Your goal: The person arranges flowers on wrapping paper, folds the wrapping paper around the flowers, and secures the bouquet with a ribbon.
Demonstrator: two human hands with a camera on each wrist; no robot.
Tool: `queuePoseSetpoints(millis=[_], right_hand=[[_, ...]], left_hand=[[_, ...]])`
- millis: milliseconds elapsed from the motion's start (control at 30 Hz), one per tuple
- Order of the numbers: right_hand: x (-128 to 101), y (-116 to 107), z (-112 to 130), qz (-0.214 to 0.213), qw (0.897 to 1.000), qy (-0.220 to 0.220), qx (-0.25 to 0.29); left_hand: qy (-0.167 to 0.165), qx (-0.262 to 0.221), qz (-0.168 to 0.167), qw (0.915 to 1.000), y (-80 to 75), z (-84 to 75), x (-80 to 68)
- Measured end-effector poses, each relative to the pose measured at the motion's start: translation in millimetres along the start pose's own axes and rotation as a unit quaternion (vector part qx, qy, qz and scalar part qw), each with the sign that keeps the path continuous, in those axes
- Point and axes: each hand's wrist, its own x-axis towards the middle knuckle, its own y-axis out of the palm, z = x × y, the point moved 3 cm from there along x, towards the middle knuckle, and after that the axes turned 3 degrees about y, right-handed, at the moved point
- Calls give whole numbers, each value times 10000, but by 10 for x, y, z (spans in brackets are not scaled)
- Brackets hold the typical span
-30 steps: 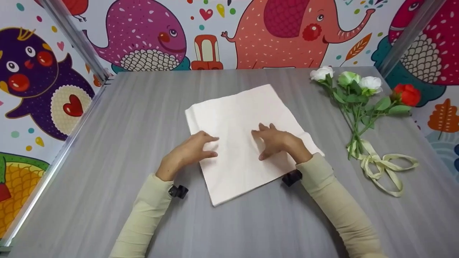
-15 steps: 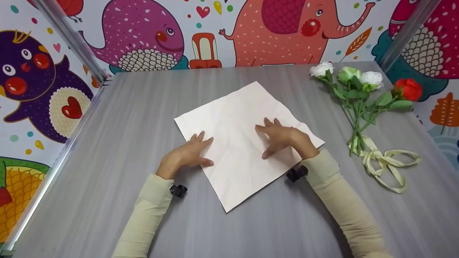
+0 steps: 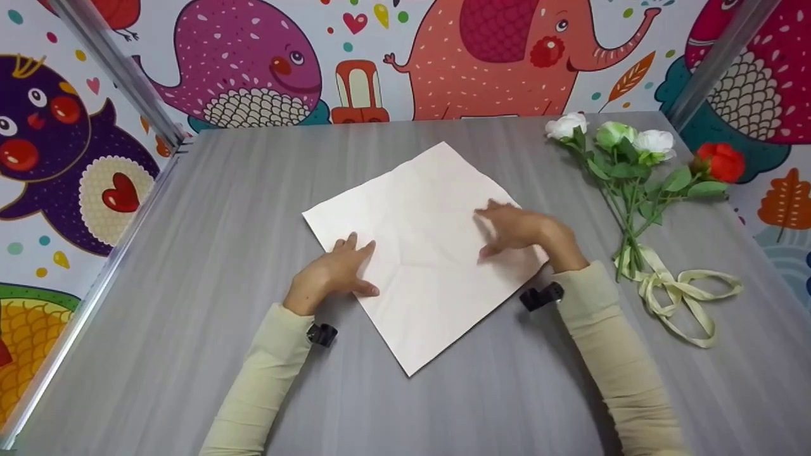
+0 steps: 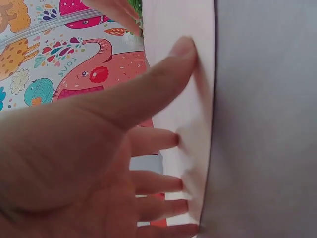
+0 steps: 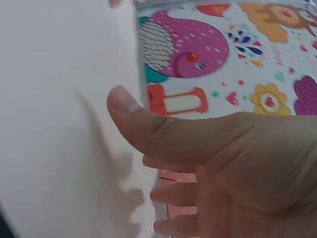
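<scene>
Rotated further, pale paper sheet lies under both flat hands.

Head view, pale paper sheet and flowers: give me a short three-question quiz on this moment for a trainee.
1. True or false: both hands rest on the paper sheet.
2. Multiple choice: where does the ribbon lie? A) on the sheet B) at the stem ends of the flowers, on the person's right C) under the left hand
3. How many of the flower heads are red?

Key
1. True: the left hand's fingers lie straight on the sheet's left edge, and the right hand lies on its right part.
2. B
3. One; the others are white or pale green.
</scene>
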Motion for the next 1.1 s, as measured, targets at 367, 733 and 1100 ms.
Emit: queuePoseSetpoints(millis=[367, 733, 1100], right_hand=[[-517, -521, -727, -1575, 9697, 1166, 1457], [-725, -463, -1326, -2400, 9110, 2517, 2217], [-845, -322, -1632, -2074, 9141, 2826, 2039]], left_hand=[[45, 44, -546, 9985, -23, -30, -23], [217, -493, -296, 9981, 8, 119, 60], [57, -385, 76, 9992, 53, 177, 95]])
